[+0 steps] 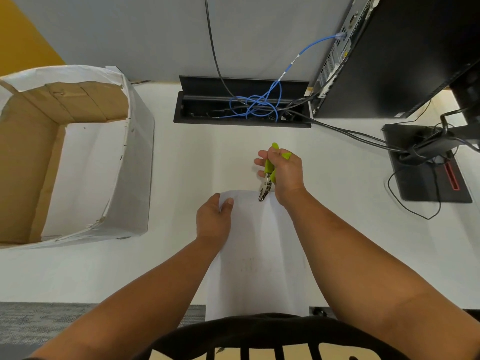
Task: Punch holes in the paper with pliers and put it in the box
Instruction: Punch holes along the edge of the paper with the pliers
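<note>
A white sheet of paper (255, 250) lies lengthwise on the white desk, reaching from the desk's near edge to the middle. My left hand (214, 219) grips its far left corner, thumb on top. My right hand (284, 172) holds green-handled punch pliers (267, 178), whose metal jaws point down and sit over the paper's far edge near its right side. An open cardboard box (135, 178) with white outer walls stands at the left, with only white lining visible inside.
A black cable tray (187, 110) with blue and black cables is sunk into the desk behind the paper. A black computer tower (389, 61) stands at the back right, a black monitor base (415, 183) with cables to the right. Grey carpet shows below the desk edge.
</note>
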Motion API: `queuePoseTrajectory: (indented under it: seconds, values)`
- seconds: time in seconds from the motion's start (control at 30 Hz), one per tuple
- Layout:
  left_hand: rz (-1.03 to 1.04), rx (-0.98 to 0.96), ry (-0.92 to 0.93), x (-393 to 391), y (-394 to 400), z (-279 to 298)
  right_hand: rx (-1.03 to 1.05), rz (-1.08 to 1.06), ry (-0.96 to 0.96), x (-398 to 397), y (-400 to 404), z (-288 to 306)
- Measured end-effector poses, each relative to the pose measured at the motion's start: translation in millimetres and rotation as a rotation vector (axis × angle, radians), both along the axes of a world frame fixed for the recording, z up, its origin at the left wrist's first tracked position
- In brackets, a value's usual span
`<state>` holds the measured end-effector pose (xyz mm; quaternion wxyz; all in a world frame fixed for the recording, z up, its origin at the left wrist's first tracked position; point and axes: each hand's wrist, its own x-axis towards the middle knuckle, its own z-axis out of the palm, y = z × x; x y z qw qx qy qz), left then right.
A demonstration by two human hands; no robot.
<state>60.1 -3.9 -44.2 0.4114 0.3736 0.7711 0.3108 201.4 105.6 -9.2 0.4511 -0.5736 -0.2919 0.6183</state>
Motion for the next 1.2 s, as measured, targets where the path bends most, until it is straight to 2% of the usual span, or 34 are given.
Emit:
queuePoseTrajectory:
  seconds: [0.17,0.37,0.6,0.87,1.07,1.2]
  values:
    - [-0.017,0.025,0.041,-1.8,-1.7,-1.5,-0.027,-0.025,0.031,-3.1,-0.9,-0.7]
    - [-0.027,-0.025,0.055,-1.2,-2.5,-2.9,0.125,0.063,-0.055,-13.8,-7.2,-2.5]
    - [-0.009,-0.026,0.094,-2.5,2.3,-0.2,0.212,0.078,-0.043,-17.1,-11.6,-8.1]
    - [-0.161,-0.025,0.208,-16.3,12.8,2.3,0.209,0.069,-0.085,-13.9,-9.7,-9.0]
    - [-0.138,-0.008,0.209,-13.0,11.0,-0.6,0.226,0.101,-0.078,-15.0,-11.0,-12.3]
    - [-0.305,0.011,0.39,-13.6,17.0,4.4,0.237,0.136,-0.091,-15.1,-10.9,-11.0]
